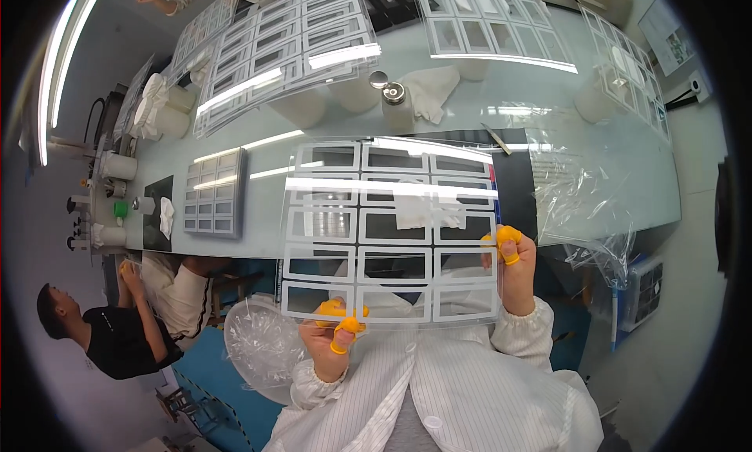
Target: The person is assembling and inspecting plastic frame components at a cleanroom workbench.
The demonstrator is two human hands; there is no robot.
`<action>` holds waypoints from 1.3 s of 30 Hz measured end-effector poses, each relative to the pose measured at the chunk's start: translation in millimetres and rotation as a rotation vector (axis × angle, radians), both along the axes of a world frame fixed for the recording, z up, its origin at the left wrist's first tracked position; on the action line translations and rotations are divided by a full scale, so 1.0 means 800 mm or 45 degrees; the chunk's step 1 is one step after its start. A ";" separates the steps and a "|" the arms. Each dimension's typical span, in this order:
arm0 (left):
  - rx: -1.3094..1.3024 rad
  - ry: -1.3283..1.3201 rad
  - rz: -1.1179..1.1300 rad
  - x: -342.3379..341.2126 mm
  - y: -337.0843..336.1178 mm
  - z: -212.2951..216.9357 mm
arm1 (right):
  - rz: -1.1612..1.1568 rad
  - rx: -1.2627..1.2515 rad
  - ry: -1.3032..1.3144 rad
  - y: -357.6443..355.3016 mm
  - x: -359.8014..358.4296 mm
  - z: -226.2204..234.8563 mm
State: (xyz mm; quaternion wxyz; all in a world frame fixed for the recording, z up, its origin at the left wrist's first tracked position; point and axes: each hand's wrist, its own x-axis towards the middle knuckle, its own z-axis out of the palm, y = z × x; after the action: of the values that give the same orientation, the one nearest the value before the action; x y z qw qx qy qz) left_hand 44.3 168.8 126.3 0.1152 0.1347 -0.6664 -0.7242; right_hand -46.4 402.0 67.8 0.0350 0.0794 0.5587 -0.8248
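Two hands, left hand point(333, 338) and right hand point(513, 260), have fingers pinched closed on a clear framed sheet point(389, 231) held above the tabletop point(439, 111); such edge-only grips might let it flex and slip.

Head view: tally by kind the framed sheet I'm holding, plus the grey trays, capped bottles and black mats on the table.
Clear framed sheet: 1
Grey grid tray: 1
Metal-capped bottle: 1
Black mats: 2
Total: 5
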 end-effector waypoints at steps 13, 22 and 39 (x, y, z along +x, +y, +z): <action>0.017 -0.233 -0.190 0.009 -0.021 -0.009 | -0.054 -0.040 0.087 0.007 -0.006 0.009; 0.448 0.348 -0.215 -0.070 -0.028 0.048 | -0.008 -0.332 0.411 0.010 -0.037 0.024; 0.599 0.917 -0.221 -0.179 -0.065 0.155 | 0.432 1.277 0.569 -0.080 -0.138 -0.058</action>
State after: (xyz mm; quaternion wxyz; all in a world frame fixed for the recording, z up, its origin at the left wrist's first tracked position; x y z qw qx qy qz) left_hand -99.1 117.0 250.2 0.2450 -0.1605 -0.4094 -0.8641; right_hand -157.2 337.7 21.2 0.0060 -0.1805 0.8803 -0.4387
